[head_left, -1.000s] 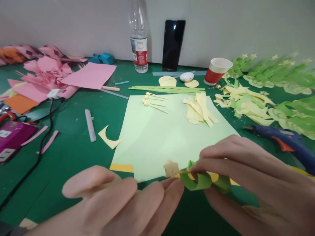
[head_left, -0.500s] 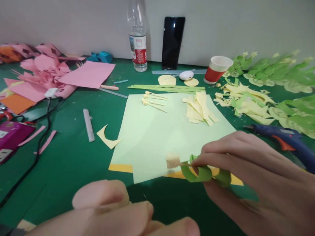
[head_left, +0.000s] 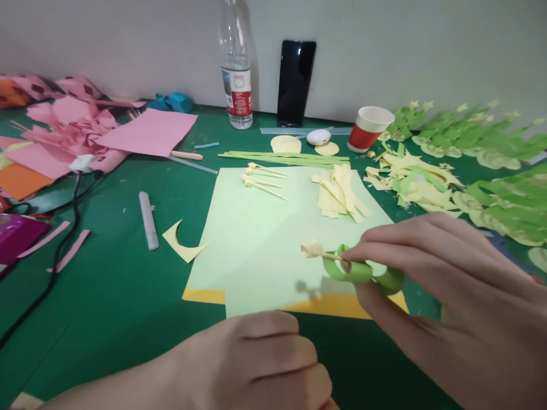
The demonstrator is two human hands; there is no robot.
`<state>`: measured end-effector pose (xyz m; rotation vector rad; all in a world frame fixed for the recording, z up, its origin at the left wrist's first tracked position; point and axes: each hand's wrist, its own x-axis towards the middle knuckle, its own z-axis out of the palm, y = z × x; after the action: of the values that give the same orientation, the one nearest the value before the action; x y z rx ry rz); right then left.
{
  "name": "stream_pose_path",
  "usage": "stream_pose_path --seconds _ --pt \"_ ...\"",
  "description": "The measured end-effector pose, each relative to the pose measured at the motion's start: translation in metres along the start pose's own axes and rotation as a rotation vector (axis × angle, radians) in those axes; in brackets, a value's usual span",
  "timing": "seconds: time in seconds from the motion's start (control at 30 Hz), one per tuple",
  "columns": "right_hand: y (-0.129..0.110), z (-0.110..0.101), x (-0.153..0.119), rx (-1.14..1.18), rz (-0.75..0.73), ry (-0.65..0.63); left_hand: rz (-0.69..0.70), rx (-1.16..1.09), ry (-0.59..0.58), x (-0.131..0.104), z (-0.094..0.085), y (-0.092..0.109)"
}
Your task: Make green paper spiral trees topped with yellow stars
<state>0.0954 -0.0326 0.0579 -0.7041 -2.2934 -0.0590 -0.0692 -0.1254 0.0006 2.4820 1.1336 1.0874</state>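
Observation:
Between thumb and fingers, my right hand (head_left: 410, 279) pinches a thin stick with a curled green paper strip (head_left: 352, 270) around it. A small pale yellow paper flower (head_left: 311, 249) sits on the stick's left end, above the light green sheet (head_left: 256, 245). My left hand (head_left: 273, 364) is curled in a fist at the bottom centre, below the sheet; its fingertips are hidden, so anything inside cannot be seen. Several yellow-tipped sticks (head_left: 267, 185) and a pile of yellow paper strips (head_left: 342, 196) lie on the sheet.
Behind stand a bottle (head_left: 239, 91), a phone (head_left: 296, 82) and a paper cup (head_left: 370, 130). Green paper plants (head_left: 504, 199) and yellow scraps (head_left: 423, 176) are at the right. Pink paper (head_left: 149, 132), a white tube (head_left: 149, 221) and a black cable (head_left: 74, 210) lie left.
My left hand has curled its fingers and moved up and right. My right hand has lifted slightly with the stick and flower, now covering most of the blue glue gun. The view has shifted slightly.

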Motion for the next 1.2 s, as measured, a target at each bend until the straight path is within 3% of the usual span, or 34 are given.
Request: stream_pose_path --seconds 0.1,0.17,0.23,0.33,0.47,0.63,1.07,1.2 --pt "0.006 0.016 0.014 -0.034 -0.026 -0.104 0.258 0.05 0.044 0.012 -0.008 -0.007" --pt "0.01 0.038 0.027 -0.003 0.006 -0.176 0.24 0.066 0.05 0.014 -0.009 -0.012" --pt "0.013 0.064 0.041 -0.027 0.102 -0.384 0.129 0.013 0.061 0.015 -0.008 -0.017" --pt "0.013 0.1 0.061 -0.039 0.096 -0.448 0.001 -0.066 0.087 0.015 -0.005 -0.024" --pt "0.01 0.128 0.074 -0.037 0.068 -0.494 0.096 0.02 0.085 0.016 -0.003 -0.03" --pt "0.01 0.135 0.074 -0.035 0.024 -0.537 0.053 0.061 0.091 0.013 -0.001 -0.033" --pt "0.017 0.129 0.068 0.009 -0.075 -0.575 0.017 -0.003 0.101 0.013 0.0 -0.034" --pt "0.021 0.119 0.067 0.035 -0.078 -0.555 -0.112 -0.149 0.107 0.013 -0.001 -0.033"
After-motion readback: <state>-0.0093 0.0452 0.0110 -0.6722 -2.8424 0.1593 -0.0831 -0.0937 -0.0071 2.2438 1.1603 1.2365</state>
